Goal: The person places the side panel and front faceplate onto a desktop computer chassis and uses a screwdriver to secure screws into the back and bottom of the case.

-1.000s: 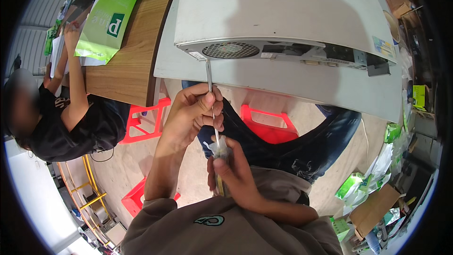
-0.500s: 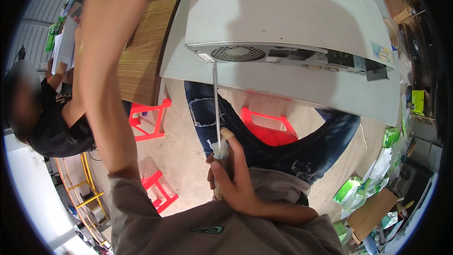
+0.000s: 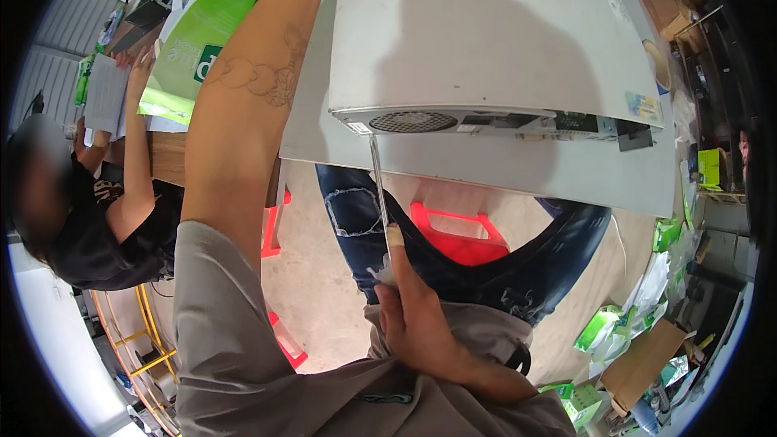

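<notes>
Screwdriver: long, thin, straight shaft of shiny metal; handle mostly hidden in your grasp, crumpled translucent wrap showing near its top.
Position: before the near edge of the table, toward its near-left corner; tip at the left end of the rear panel, contact cannot be told.
Right hand: you curl it round the handle, index finger laid along the shaft.
Left hand: beyond the top of view, your forearm crossing the table's left edge; grip cannot be told.
Computer case: pale grey, flat on the table; round perforated vent at left, metal bracket jutting at right.
</notes>
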The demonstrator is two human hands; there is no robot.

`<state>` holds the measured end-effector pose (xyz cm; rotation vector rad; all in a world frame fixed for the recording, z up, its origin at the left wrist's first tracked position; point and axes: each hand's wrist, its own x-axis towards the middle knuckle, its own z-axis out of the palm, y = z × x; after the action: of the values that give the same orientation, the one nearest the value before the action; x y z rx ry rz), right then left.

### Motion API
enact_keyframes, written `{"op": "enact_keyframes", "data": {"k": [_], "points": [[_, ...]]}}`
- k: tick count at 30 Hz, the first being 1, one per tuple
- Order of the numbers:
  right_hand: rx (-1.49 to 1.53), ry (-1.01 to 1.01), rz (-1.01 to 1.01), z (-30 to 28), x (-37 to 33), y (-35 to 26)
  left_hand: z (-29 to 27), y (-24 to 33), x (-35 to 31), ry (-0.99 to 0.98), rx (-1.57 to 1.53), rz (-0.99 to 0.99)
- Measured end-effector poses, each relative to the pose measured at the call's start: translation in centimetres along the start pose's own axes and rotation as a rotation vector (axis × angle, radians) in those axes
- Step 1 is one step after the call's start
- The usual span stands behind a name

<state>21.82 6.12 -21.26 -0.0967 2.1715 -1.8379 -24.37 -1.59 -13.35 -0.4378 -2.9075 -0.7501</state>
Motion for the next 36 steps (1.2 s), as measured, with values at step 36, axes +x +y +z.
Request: {"op": "enact_keyframes", "data": {"k": [36], "points": [[0.385,-0.104,0.095,0.6,-0.5,2.9,-0.3,-1.6,-1.4,0.094,-0.007,0.114]]}}
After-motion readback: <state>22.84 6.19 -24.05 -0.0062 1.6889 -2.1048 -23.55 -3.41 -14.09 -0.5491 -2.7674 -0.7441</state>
